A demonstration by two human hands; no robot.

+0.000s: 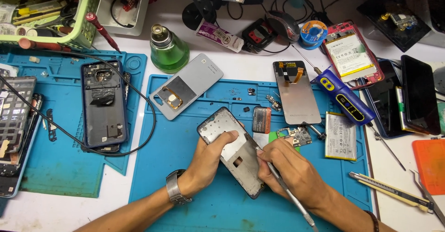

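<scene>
My left hand (pixel 208 160) grips the left edge of a bare grey phone frame (pixel 225 132), tilted on the blue work mat (pixel 185 185). My right hand (pixel 289 169) holds a thin metal tool (pixel 289 196) like a pen, its tip touching the frame's right edge. A wristwatch sits on my left wrist. Just right of the frame lie a green circuit board (pixel 294 136), a small dark part (pixel 262 119) and a silver battery (pixel 340 136).
A grey back cover (pixel 187 86), a screen panel (pixel 296 93) and a blue tool (pixel 343 97) lie further back. A green glass bottle (pixel 168 51) stands behind. Opened phones lie left (pixel 103 103) and right (pixel 419 95). A cutter knife (pixel 391 192) rests at right.
</scene>
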